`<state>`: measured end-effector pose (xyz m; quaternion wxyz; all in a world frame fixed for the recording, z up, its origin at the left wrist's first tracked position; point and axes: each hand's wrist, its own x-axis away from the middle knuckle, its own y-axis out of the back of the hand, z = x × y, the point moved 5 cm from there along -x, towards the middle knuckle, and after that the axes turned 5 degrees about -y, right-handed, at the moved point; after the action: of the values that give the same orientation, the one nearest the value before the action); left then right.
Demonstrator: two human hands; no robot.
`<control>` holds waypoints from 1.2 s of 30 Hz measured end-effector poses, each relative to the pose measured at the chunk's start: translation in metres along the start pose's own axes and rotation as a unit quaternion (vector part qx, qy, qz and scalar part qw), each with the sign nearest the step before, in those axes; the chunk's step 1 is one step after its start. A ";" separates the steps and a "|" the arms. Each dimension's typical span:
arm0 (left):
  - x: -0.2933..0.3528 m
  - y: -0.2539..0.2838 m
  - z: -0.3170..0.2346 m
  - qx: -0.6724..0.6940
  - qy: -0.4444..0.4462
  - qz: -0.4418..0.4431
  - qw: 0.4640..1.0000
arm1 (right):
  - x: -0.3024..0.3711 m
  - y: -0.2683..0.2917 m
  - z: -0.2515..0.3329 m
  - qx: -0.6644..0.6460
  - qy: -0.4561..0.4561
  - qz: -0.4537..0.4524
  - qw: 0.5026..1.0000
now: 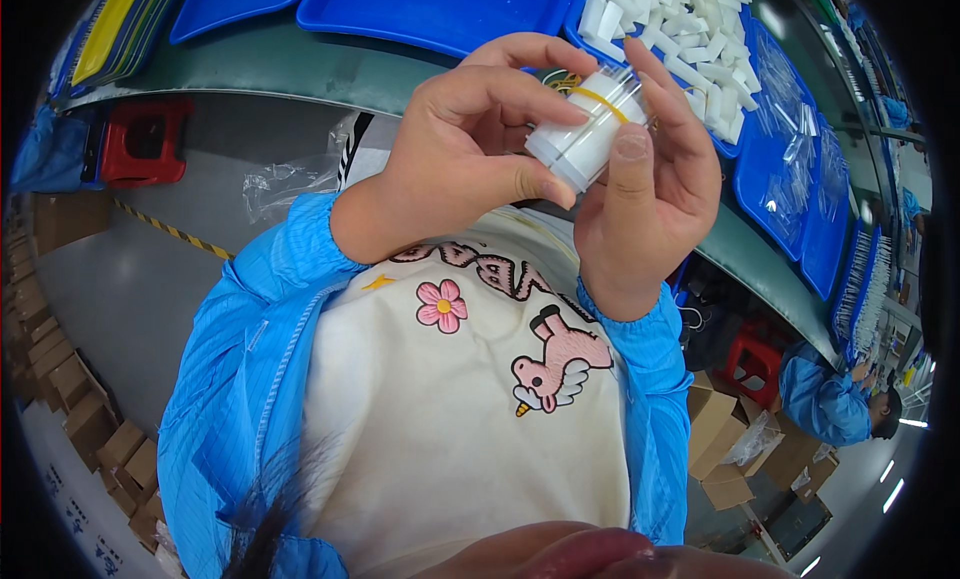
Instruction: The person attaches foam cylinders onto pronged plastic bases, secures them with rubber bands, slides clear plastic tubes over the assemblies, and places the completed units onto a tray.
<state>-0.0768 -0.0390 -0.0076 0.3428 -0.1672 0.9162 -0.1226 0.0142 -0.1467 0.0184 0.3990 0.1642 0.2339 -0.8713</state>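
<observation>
Between both hands, in front of my chest, is a bundle of clear and white plastic pieces (570, 144). A yellow rubber band (603, 101) runs around its upper part. My left hand (450, 139) grips the bundle from the left, thumb at its lower end and fingers along its upper side. From the right, my right hand (650, 194) holds it with the thumb pressed on the near side and the fingers curled behind. Parts of the bundle's far side are hidden by the fingers.
Beyond my hands, a green bench (270, 74) carries a blue tray (430, 14), a heap of white plastic pieces (715, 54) and a tray of clear strips (785, 169). A red stool (145, 139) stands left. At right are cardboard boxes (715, 434) and another person (825, 399).
</observation>
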 end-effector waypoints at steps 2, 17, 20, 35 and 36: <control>-0.004 -0.001 -0.004 -0.005 0.015 0.003 1.000 | -0.003 0.002 -0.004 -0.043 -0.019 -0.008 0.999; -0.005 -0.001 -0.007 -0.039 0.024 0.023 0.999 | -0.005 0.008 0.002 -0.059 -0.124 -0.018 0.990; -0.004 -0.001 -0.009 -0.062 0.028 0.037 0.997 | -0.005 0.008 0.002 -0.033 -0.133 -0.031 0.990; -0.008 -0.003 -0.007 -0.028 0.064 0.021 0.997 | 0.000 0.000 0.001 -0.039 -0.143 -0.047 0.988; -0.008 -0.003 -0.007 -0.022 0.064 0.019 0.998 | 0.000 -0.001 0.001 -0.040 -0.137 -0.045 0.989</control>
<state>-0.0750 -0.0377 0.0035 0.2817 -0.1485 0.9419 -0.1067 0.0128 -0.1468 0.0197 0.3935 0.0163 0.2190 -0.8927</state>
